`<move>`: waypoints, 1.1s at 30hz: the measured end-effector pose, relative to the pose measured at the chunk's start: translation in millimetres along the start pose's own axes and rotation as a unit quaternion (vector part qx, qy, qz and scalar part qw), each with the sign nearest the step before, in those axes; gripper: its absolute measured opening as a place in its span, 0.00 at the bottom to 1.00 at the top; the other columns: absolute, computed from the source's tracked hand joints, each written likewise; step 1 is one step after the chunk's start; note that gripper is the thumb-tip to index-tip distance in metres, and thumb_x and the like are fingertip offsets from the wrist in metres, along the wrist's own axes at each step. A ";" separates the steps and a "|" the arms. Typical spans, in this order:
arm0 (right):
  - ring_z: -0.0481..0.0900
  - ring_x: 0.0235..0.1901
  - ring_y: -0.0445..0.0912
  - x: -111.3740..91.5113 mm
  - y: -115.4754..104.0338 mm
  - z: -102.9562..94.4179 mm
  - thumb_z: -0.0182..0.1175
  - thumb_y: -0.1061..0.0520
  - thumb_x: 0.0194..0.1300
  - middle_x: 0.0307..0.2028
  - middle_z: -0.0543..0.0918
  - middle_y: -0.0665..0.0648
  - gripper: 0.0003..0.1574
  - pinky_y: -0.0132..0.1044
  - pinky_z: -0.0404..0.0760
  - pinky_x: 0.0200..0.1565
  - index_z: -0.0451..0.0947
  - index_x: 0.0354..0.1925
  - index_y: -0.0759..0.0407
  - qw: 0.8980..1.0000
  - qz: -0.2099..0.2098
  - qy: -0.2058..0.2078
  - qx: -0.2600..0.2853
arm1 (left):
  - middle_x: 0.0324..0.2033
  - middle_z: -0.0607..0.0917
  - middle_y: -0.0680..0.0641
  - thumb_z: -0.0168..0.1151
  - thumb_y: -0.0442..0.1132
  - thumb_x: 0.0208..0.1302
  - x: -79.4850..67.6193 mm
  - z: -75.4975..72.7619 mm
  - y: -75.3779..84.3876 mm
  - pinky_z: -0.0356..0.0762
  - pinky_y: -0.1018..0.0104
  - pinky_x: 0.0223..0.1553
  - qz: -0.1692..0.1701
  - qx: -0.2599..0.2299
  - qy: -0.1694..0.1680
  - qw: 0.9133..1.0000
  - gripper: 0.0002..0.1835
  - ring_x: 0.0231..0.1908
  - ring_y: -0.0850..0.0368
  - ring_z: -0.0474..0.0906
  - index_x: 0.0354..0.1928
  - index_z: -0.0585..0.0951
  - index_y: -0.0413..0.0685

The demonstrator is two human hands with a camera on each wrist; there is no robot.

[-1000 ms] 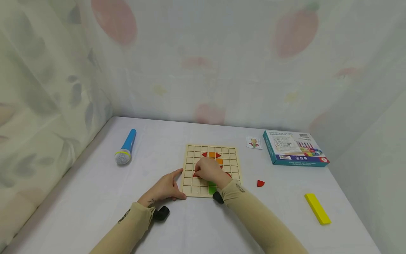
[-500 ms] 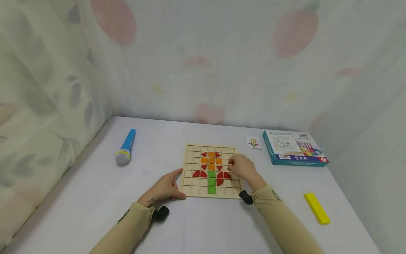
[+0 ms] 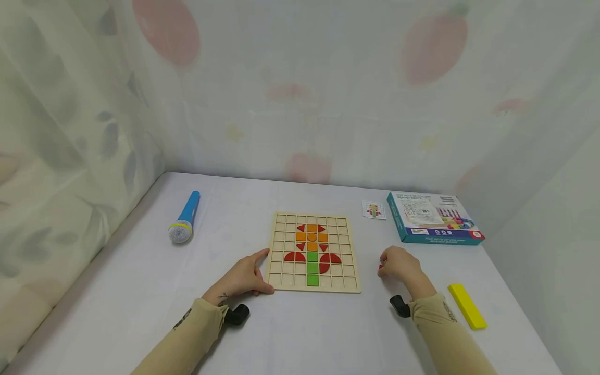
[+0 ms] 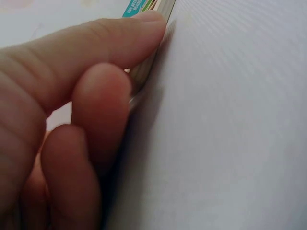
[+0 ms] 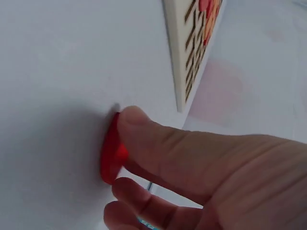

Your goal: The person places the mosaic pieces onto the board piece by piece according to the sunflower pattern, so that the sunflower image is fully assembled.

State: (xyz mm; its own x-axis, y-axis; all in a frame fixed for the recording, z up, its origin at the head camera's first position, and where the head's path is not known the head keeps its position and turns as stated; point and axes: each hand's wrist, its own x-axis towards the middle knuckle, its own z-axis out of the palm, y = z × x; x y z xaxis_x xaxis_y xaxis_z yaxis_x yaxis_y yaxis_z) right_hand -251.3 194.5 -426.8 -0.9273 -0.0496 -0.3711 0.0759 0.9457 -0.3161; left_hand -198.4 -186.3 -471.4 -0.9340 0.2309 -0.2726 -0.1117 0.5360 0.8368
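My left hand [image 3: 244,276] rests at the left side of a wooden grid board [image 3: 344,271], index finger along the left edge and thumb at the front left corner. In the left wrist view its fingers [image 4: 120,45] lie against the board's side. Right of the board, my right hand [image 3: 400,265] pinches a red quarter-circle piece [image 5: 112,151] between thumb and fingers, low over the table. Set in the board are orange squares [image 3: 301,237], green squares [image 3: 312,268], small red triangles [image 3: 323,247] and red quarter-circle pieces [image 3: 324,267], forming a nearly mirrored pattern.
A small pattern card [image 3: 374,210] lies behind and right of the board, beside a flat game box [image 3: 433,219]. A yellow bar [image 3: 467,306] lies at the right. At the left lies a blue toy microphone [image 3: 185,219]. Patterned curtains [image 3: 300,104] hang behind the table.
My right hand has moved from over the board to the table on its right and now pinches the red quarter-circle piece that lay there. The left hand has stayed in place.
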 end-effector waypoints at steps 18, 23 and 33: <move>0.75 0.23 0.44 2.8 -59.0 12.9 0.63 0.64 0.56 0.27 0.77 0.56 0.05 0.33 0.74 0.26 0.77 0.34 0.62 0.974 -0.129 0.061 0.175 | 0.16 0.78 0.46 0.79 0.39 0.34 1.7 -0.1 -3.3 0.70 0.66 0.17 0.005 -0.010 -0.001 1.000 0.61 0.12 0.59 0.72 0.71 0.52 0.48; 0.73 0.26 0.44 1.4 -107.0 31.7 0.65 0.62 0.55 0.27 0.78 0.53 0.05 0.33 0.74 0.28 0.77 0.26 0.58 0.963 -0.197 0.056 0.177 | 0.16 0.79 0.46 0.79 0.39 0.34 1.5 -0.9 -2.7 0.69 0.67 0.17 0.002 -0.012 -0.003 1.000 0.61 0.12 0.58 0.71 0.72 0.52 0.48; 0.69 0.24 0.42 -1.8 -150.1 66.5 0.67 0.60 0.53 0.23 0.75 0.48 0.11 0.33 0.68 0.26 0.74 0.20 0.53 0.966 -0.237 0.053 0.090 | 0.15 0.79 0.47 0.79 0.42 0.35 1.3 -1.4 -0.5 0.68 0.67 0.17 0.000 0.003 -0.006 1.000 0.60 0.12 0.59 0.71 0.71 0.53 0.49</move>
State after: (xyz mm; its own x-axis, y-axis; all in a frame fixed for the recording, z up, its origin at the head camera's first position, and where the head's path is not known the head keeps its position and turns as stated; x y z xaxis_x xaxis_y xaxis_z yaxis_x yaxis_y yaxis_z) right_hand -236.6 31.3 -436.7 -0.9048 -0.4217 -0.0591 -0.3133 0.7534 -0.5782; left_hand -199.9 -187.4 -471.5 -0.9303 0.2404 -0.2770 -0.1085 0.5411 0.8339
